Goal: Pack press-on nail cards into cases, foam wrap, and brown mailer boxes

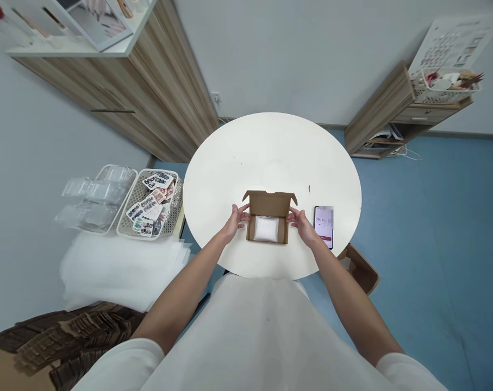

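A small brown cardboard box [250, 231] sits on the round white table [270, 152], its lid [269, 204] raised at the back and the lid's side flaps bent outward. Inside lies a white wrapped packet [266, 228]; its contents are hidden. My left hand [232, 223] is at the box's left side, fingers spread and their tips at the cardboard. At the right side, my right hand [304, 226] has its fingers stretched toward the box wall and lid flap, touching or nearly touching. Right of that hand lies a phone [323, 227] showing a timer.
To the left stand a basket of printed cards [169, 220] and a basket of clear plastic cases [107, 190]. Nearer are white foam sheets [124, 266] and stacked flat cardboard [70, 342]. An open carton [362, 269] is on the floor at right. Wooden cabinets [168, 81] stand behind.
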{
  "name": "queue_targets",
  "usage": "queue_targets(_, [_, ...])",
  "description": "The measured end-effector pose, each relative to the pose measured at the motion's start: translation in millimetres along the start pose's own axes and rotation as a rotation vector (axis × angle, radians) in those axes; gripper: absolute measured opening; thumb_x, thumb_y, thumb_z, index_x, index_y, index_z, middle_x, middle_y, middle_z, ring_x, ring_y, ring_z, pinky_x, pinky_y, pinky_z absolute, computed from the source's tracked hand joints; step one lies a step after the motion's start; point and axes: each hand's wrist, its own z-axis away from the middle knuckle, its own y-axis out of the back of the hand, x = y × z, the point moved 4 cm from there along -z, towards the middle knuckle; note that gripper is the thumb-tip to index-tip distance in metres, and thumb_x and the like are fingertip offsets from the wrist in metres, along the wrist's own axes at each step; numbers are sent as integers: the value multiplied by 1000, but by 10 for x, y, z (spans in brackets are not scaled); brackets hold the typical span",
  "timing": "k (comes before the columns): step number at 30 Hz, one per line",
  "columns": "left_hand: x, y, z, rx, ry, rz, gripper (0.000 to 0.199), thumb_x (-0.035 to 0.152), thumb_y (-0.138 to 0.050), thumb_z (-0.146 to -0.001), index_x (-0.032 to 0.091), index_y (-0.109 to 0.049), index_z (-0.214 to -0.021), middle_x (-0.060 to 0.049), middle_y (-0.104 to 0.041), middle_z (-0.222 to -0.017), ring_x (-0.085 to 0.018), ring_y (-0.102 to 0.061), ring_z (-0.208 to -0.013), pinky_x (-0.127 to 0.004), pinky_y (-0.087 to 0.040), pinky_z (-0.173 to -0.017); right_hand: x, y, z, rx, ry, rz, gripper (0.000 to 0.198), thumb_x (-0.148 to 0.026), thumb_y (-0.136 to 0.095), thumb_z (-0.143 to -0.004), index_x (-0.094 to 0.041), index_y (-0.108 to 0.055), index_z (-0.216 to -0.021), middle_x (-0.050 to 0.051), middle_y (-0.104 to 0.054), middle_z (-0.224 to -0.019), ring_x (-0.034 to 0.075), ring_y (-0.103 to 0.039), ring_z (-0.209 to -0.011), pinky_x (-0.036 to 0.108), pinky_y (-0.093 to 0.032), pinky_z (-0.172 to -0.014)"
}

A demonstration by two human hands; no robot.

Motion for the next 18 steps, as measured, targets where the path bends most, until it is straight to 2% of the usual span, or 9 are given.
queue_targets(5, [8, 14, 76, -10, 26, 25, 82, 64, 11, -76, 26, -40, -127, -7, -58, -112, -21, -52, -106, -35, -40, -80, 41, 26, 53, 2, -35, 79, 75, -66, 1, -78, -27, -44, -124, 5, -57, -109, 21, -51, -103, 38, -37, -85])
queue_targets(8, [-18, 42, 110, -21, 27, 36, 79, 64, 7, -77, 26, -47, -120, -8, -59, -112, -22, -51, -106, -36, -39, -81, 16, 34, 112, -37, -36, 110, 74, -66, 1, -78, -29, -46, -123, 5, -53, -120, 22, -46, -111, 42, -32, -91])
queue_targets(11, [-70, 51, 129, -38, 28, -10, 66, 62, -9, -81, 24, -52, -114, -7, -57, -116, -22, -51, -107, -36, -40, -81, -37, 21, 183, -96, -1, 133, 65, -63, -7, -81, -31, -47, -122, 3, -49, -127, 22, -44, -113, 46, -27, -95])
queue_targets(13, [-115, 47, 136, -10, 25, -68, 54, 60, -27, -80, 23, -54, -109, -8, -57, -116, -22, -52, -104, -35, -40, -81, -63, 3, 228, -102, 14, 145, 59, -61, -17, -82, -29, -48, -121, 4, -49, -127, 22, -47, -110, 46, -29, -94])
queue_targets(16, [-202, 36, 140, 104, 15, -148, 45, 51, -50, -73, 20, -55, -104, -9, -58, -109, -20, -56, -94, -32, -42, -79, -44, -16, 284, -8, 0, 129, 52, -57, -40, -78, -25, -49, -119, 6, -53, -120, 20, -52, -101, 38, -37, -88])
queue_targets(18, [-278, 17, 138, 164, 17, -180, 45, 48, -55, -70, 18, -54, -104, -9, -60, -101, -18, -58, -84, -31, -44, -75, 21, -29, 315, 78, -41, 146, 52, -52, -51, -73, -23, -49, -115, 6, -58, -108, 18, -56, -91, 34, -42, -80])
